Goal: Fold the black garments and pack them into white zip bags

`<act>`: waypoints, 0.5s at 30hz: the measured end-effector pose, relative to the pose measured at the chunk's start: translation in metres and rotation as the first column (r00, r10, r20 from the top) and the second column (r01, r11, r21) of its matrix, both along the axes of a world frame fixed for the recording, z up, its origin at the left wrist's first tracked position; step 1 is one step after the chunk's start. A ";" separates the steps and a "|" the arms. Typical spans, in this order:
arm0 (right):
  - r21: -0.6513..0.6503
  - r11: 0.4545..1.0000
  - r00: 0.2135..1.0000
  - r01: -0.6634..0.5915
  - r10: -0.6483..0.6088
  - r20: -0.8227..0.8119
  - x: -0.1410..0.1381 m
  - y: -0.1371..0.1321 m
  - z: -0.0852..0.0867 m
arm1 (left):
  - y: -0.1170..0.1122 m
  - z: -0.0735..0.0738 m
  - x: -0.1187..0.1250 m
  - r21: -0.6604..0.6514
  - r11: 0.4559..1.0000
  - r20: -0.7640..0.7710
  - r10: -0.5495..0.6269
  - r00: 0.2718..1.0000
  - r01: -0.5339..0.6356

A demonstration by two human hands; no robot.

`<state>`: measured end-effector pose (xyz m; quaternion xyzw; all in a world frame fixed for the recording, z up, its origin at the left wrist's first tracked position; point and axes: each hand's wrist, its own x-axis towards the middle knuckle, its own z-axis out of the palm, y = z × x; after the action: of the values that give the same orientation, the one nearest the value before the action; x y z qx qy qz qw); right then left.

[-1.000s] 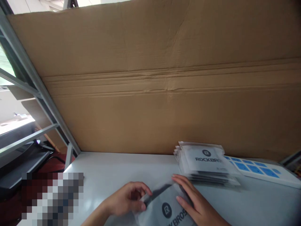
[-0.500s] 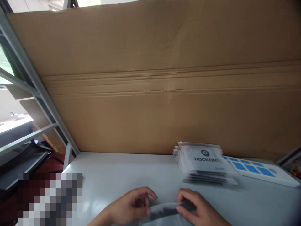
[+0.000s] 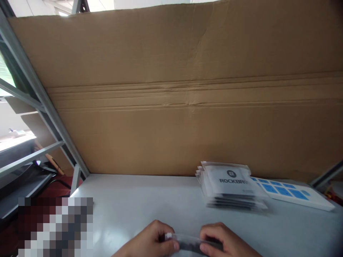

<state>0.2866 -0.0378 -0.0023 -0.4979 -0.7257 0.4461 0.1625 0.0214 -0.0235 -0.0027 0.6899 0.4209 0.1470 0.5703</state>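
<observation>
At the bottom of the head view, both hands grip the top edge of a clear zip bag with something dark inside. My left hand pinches the bag's left end, right by a small white slider. The right corner is held between thumb and fingers of my right hand. The bag's lower part runs out of the frame. Beyond my right hand lies a stack of similar clear bags, the top one printed with a black round logo and "ROCKBR…".
The bags lie on a white table. Beside the stack is a white flat item with blue patches. A tall cardboard sheet stands along the table's back edge. A grey metal frame slants up on the left.
My left hand's fingers have closed onto the bag's edge at the white slider; before, its index finger was raised. My right hand keeps its hold, slightly lower.
</observation>
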 end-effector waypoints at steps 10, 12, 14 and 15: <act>0.050 0.997 0.998 -0.054 0.054 0.020 0.001 0.002 -0.006 | -0.001 -0.013 0.010 0.003 0.988 0.096 0.152 0.984 -0.153; 0.055 0.996 0.997 -0.072 0.072 0.004 -0.004 0.002 -0.010 | -0.002 -0.013 0.010 -0.004 0.993 0.098 0.121 0.988 -0.121; 0.064 0.993 0.995 -0.102 0.102 0.010 -0.009 0.002 -0.010 | -0.003 -0.012 0.009 0.001 0.995 0.105 0.101 0.989 -0.102; 0.068 0.991 0.993 -0.114 0.113 0.017 -0.011 0.003 -0.008 | -0.002 -0.012 0.009 0.010 0.996 0.105 0.087 0.991 -0.089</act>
<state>0.2754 -0.0346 -0.0103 -0.4529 -0.7689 0.4259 0.1493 0.0300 -0.0260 -0.0147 0.6660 0.4195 0.2110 0.5796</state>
